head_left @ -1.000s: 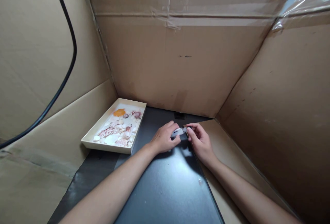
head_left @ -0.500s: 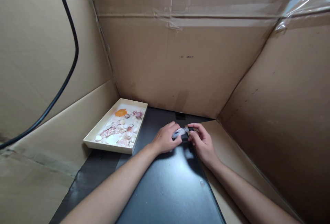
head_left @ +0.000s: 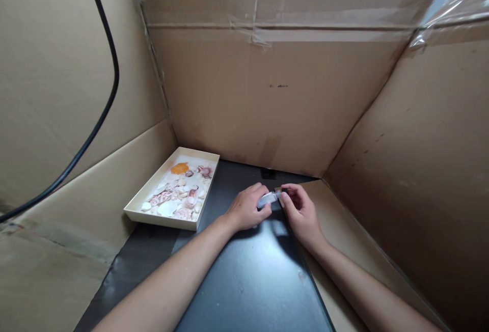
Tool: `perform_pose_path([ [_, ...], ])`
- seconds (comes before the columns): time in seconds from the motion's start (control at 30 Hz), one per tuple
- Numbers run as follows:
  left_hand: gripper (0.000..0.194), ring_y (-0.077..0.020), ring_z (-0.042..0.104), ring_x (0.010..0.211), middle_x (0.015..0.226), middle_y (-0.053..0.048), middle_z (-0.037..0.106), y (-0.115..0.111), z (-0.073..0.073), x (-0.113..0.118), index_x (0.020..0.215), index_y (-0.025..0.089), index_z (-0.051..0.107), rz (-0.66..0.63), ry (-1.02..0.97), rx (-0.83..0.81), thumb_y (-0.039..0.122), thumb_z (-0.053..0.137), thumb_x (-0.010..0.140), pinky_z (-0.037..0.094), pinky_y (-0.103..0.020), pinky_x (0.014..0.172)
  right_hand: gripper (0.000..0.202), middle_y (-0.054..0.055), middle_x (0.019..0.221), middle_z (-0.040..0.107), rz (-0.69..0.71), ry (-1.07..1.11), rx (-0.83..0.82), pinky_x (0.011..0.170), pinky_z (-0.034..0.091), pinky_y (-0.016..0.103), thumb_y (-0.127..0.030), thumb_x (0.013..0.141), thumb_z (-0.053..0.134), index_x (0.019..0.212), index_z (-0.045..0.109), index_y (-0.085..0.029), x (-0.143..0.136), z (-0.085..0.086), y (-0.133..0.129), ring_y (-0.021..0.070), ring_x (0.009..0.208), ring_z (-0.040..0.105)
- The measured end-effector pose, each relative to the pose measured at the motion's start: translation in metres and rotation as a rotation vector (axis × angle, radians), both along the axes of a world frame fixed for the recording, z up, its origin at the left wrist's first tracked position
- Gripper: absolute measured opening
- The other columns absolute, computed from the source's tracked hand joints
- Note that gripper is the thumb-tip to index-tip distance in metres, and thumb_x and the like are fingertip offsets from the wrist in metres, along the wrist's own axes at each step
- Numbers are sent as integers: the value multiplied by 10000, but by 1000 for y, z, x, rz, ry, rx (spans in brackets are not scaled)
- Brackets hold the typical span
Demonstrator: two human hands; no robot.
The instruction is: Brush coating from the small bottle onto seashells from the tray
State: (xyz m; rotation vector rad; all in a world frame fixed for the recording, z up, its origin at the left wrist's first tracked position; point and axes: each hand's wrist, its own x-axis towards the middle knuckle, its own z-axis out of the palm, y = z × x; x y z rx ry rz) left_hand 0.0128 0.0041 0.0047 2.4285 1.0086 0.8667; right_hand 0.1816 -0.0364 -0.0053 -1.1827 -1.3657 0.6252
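My left hand (head_left: 250,207) is wrapped around a small clear bottle (head_left: 267,199), which lies on its side low over the dark tabletop. Its narrow neck points right, toward my right hand (head_left: 301,211). Thumb and fingertips of that hand are pinched at the mouth of the bottle, around a small dark cap (head_left: 283,190) that is mostly hidden. Whether the cap touches the neck I cannot tell.
To the left, a cream tray (head_left: 160,223) holds several seashells (head_left: 164,195) and an orange piece (head_left: 179,168). Cardboard walls (head_left: 237,98) enclose the black table (head_left: 248,281). A cardboard sheet (head_left: 332,220) lies right. A black cable (head_left: 114,75) hangs at left.
The bottle's neck shows more plainly now, and less of the dark cap is visible between my right fingers. Both hands stay in nearly the same place; the view has shifted slightly.
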Motion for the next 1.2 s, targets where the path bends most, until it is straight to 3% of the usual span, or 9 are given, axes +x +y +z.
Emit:
perform_pose_path([
  [0.2, 98, -160, 516, 781, 855, -17, 542, 1, -1, 0, 874, 194, 535, -5, 3, 1, 253, 484, 815, 408, -275, 716, 189, 54, 956, 616, 12, -5, 21, 738, 451, 317, -317, 886, 527, 1035, 586, -218, 2, 1, 0, 193, 839, 574],
  [0.37, 83, -154, 508, 760, 839, -14, 534, 1, -2, 0, 848, 193, 529, -5, 16, 5, 253, 484, 814, 398, -271, 695, 140, 35, 898, 605, 71, 107, -28, 702, 445, 296, -252, 838, 530, 970, 562, -220, 1, 0, 0, 184, 804, 564],
  [0.5, 92, -157, 504, 756, 834, -17, 533, 2, -2, 0, 853, 195, 531, -11, 24, -1, 257, 476, 814, 392, -271, 692, 98, 41, 996, 596, 108, 182, -9, 655, 446, 270, -198, 798, 540, 894, 537, -216, 1, -2, 1, 165, 783, 566],
  [0.63, 86, -153, 503, 751, 830, -14, 528, 2, -2, 0, 842, 192, 526, -11, 26, 4, 259, 482, 811, 391, -269, 687, 52, 43, 1001, 600, 121, 208, -41, 612, 437, 258, -258, 852, 530, 875, 546, -214, 3, -3, 2, 154, 745, 555],
  [0.83, 89, -156, 509, 763, 840, -17, 538, 0, 0, 1, 851, 194, 539, 0, 22, -13, 253, 486, 811, 401, -272, 711, 211, 44, 884, 609, 73, 161, -49, 594, 454, 266, -409, 902, 523, 987, 567, -221, 3, -5, 4, 174, 739, 567],
  [0.97, 87, -160, 509, 770, 843, -20, 542, 0, 1, 1, 851, 195, 539, -6, 21, -19, 249, 483, 811, 406, -276, 716, 249, 49, 933, 611, 52, 141, -51, 573, 445, 267, -425, 905, 515, 1056, 546, -230, 3, -5, 5, 173, 731, 567],
  [1.2, 83, -154, 508, 768, 837, -14, 541, 1, 0, 1, 845, 194, 539, -10, 7, -6, 249, 488, 810, 404, -270, 711, 210, 4, 717, 559, 66, 97, -60, 568, 413, 268, -386, 922, 480, 1015, 587, -231, 4, -6, 4, 159, 641, 522],
])
